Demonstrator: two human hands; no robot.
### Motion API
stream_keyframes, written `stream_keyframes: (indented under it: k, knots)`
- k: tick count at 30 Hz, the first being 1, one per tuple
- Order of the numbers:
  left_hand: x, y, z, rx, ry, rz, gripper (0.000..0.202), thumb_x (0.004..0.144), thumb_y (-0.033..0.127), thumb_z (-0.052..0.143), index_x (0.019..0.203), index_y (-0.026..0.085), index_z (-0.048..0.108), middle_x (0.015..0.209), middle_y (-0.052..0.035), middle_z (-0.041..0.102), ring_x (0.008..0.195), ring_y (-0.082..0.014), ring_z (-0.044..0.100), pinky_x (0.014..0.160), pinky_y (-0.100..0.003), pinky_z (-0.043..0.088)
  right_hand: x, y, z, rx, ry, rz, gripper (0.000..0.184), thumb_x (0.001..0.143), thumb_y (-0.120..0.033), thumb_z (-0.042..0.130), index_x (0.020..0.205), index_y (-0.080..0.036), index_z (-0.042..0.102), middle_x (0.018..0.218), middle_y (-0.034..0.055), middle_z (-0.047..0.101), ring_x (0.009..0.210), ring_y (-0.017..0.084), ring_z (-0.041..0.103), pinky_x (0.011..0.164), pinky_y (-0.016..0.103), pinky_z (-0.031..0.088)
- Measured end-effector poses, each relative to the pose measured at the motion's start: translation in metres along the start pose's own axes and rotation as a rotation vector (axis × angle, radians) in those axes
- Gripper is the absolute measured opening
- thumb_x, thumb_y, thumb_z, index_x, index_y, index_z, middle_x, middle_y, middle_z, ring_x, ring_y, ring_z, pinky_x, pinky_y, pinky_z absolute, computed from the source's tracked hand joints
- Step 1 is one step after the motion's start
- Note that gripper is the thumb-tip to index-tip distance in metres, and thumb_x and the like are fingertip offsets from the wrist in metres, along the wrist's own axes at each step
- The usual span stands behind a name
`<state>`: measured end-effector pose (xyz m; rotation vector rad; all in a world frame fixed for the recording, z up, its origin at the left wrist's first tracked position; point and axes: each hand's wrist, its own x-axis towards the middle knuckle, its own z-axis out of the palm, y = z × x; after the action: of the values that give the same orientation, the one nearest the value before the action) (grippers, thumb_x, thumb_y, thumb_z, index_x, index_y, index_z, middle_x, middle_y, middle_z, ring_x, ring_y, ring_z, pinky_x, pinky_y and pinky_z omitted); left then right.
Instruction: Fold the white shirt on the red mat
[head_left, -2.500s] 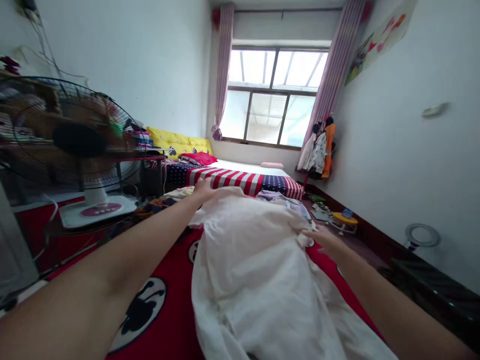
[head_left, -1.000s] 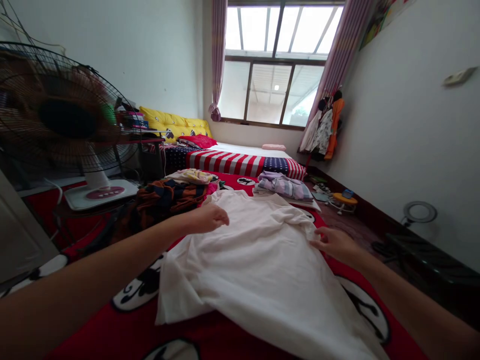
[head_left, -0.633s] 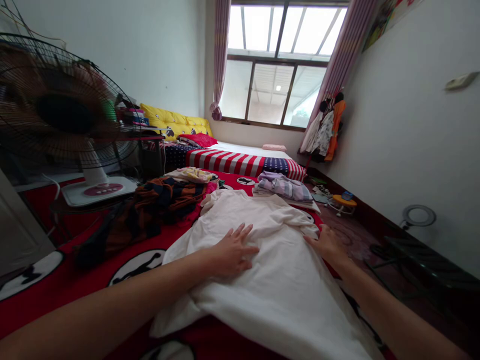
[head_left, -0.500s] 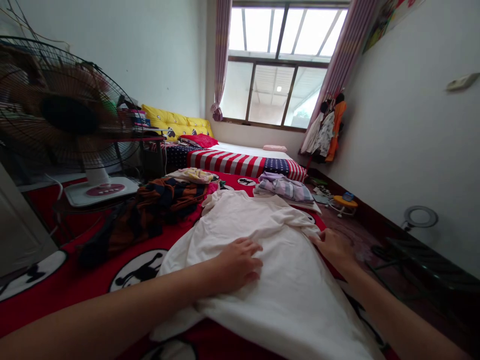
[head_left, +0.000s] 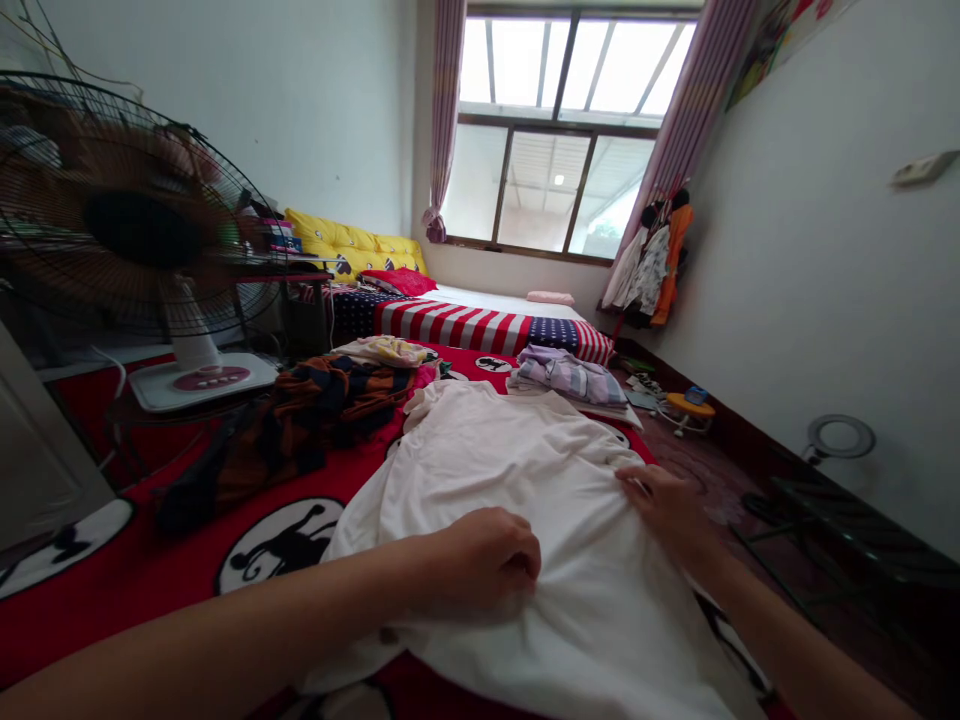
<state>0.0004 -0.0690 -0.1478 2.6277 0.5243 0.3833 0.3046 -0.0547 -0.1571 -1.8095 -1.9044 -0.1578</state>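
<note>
A white T-shirt (head_left: 480, 450) lies spread over a red blanket (head_left: 172, 580) with black-and-white animal patches. Its neck end points away from me and its hem comes toward me. My left hand (head_left: 491, 555) is closed on the middle of the shirt, fingers curled under, and creases run out from the grip. At the shirt's right side, near the sleeve, my right hand (head_left: 664, 505) pinches the cloth between thumb and fingers. Part of the shirt beneath my left forearm is hidden.
Rumpled dark-and-orange clothing (head_left: 330, 400) lies to the left, and folded clothes (head_left: 574, 375) are stacked beyond the shirt. An electric fan (head_left: 142, 230) stands at far left. On the right are a yellow stool (head_left: 690, 405) and a ring light (head_left: 841, 436). A bed (head_left: 465, 325) is under the window.
My left hand has gone from spread fingers on the shirt to a closed grip, shifting slightly right and toward me. My right hand still holds the shirt's side, its fingers slightly shifted.
</note>
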Motion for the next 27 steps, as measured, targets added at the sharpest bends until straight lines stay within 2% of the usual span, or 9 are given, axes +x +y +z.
stream_keyframes:
  k: [4, 8, 10, 13, 16, 18, 21, 24, 27]
  knots:
    - [-0.007, 0.014, -0.023, -0.228, 0.051, 0.027, 0.004, 0.077, 0.014, 0.069, 0.081, 0.014, 0.070, 0.076, -0.0024, 0.065, 0.067, -0.0106, 0.058, 0.064, -0.018, 0.045, -0.012, 0.008, -0.037, 0.089, 0.043, 0.013, 0.030, 0.079, -0.038, 0.051, 0.094, -0.022, 0.072, 0.099, 0.0067, 0.071, 0.090, 0.024, 0.064, 0.082, 0.032, 0.046]
    - [-0.003, 0.012, -0.029, -0.420, -0.261, -0.082, 0.007, 0.077, 0.018, 0.069, 0.083, 0.014, 0.071, 0.068, -0.0004, 0.065, 0.059, -0.0095, 0.058, 0.057, -0.017, 0.045, -0.031, 0.019, -0.046, 0.088, -0.438, 0.060, 0.026, 0.074, -0.040, 0.056, 0.078, -0.022, 0.074, 0.074, 0.0032, 0.071, 0.071, 0.022, 0.064, 0.065, 0.029, 0.045]
    - [0.006, -0.001, -0.030, -0.434, -0.322, -0.152, 0.013, 0.081, 0.025, 0.066, 0.085, 0.013, 0.071, 0.066, -0.0012, 0.065, 0.058, -0.0105, 0.059, 0.055, -0.017, 0.046, -0.029, 0.025, -0.044, 0.045, -0.562, 0.050, 0.029, 0.076, -0.043, 0.055, 0.070, -0.022, 0.073, 0.066, 0.0025, 0.068, 0.066, 0.021, 0.062, 0.060, 0.028, 0.042]
    - [0.027, -0.032, -0.036, -0.175, -0.049, -0.186, 0.022, 0.086, 0.029, 0.060, 0.093, 0.012, 0.072, 0.079, -0.0063, 0.070, 0.070, -0.0147, 0.065, 0.066, -0.022, 0.049, -0.007, 0.035, -0.039, -0.051, -0.367, 0.122, 0.033, 0.079, -0.046, 0.052, 0.074, -0.021, 0.073, 0.074, 0.0049, 0.070, 0.072, 0.022, 0.064, 0.063, 0.029, 0.043]
    - [0.039, -0.070, -0.039, 0.192, 0.212, -0.285, 0.034, 0.088, 0.026, 0.056, 0.118, 0.014, 0.065, 0.120, -0.0134, 0.063, 0.107, -0.0224, 0.061, 0.094, -0.030, 0.046, 0.023, 0.049, -0.024, -0.140, -0.109, 0.239, 0.033, 0.078, -0.041, 0.053, 0.093, -0.019, 0.072, 0.098, 0.0096, 0.072, 0.085, 0.025, 0.065, 0.072, 0.031, 0.046]
    - [0.038, -0.094, -0.033, 0.292, 0.238, -0.389, 0.049, 0.088, 0.030, 0.057, 0.133, 0.011, 0.053, 0.140, -0.0194, 0.048, 0.127, -0.0289, 0.047, 0.106, -0.037, 0.037, 0.037, 0.055, -0.008, -0.149, -0.051, 0.286, 0.044, 0.078, -0.040, 0.054, 0.110, -0.014, 0.067, 0.110, 0.0138, 0.069, 0.094, 0.027, 0.064, 0.077, 0.033, 0.047]
    - [0.028, -0.116, -0.016, 0.333, 0.209, -0.486, 0.060, 0.091, 0.043, 0.048, 0.140, 0.009, 0.045, 0.150, -0.0241, 0.032, 0.140, -0.0365, 0.028, 0.113, -0.048, 0.024, 0.042, 0.058, 0.012, -0.113, -0.077, 0.320, 0.060, 0.079, -0.046, 0.055, 0.127, -0.010, 0.057, 0.109, 0.0161, 0.069, 0.098, 0.030, 0.064, 0.080, 0.036, 0.048]
    - [0.021, -0.123, -0.003, 0.381, 0.195, -0.546, 0.061, 0.095, 0.051, 0.034, 0.145, 0.016, 0.039, 0.154, -0.0191, 0.026, 0.144, -0.0338, 0.019, 0.115, -0.050, 0.016, 0.038, 0.061, 0.013, -0.134, -0.088, 0.303, 0.046, 0.079, -0.043, 0.054, 0.116, -0.019, 0.066, 0.105, 0.0113, 0.071, 0.099, 0.031, 0.064, 0.078, 0.036, 0.047]
    - [0.021, -0.122, 0.000, 0.390, 0.184, -0.557, 0.062, 0.095, 0.054, 0.032, 0.145, 0.018, 0.038, 0.155, -0.0166, 0.024, 0.144, -0.0317, 0.019, 0.116, -0.048, 0.015, 0.038, 0.071, -0.004, -0.218, -0.135, 0.436, 0.033, 0.076, -0.041, 0.055, 0.097, -0.024, 0.074, 0.099, 0.0108, 0.072, 0.093, 0.034, 0.065, 0.069, 0.037, 0.045]
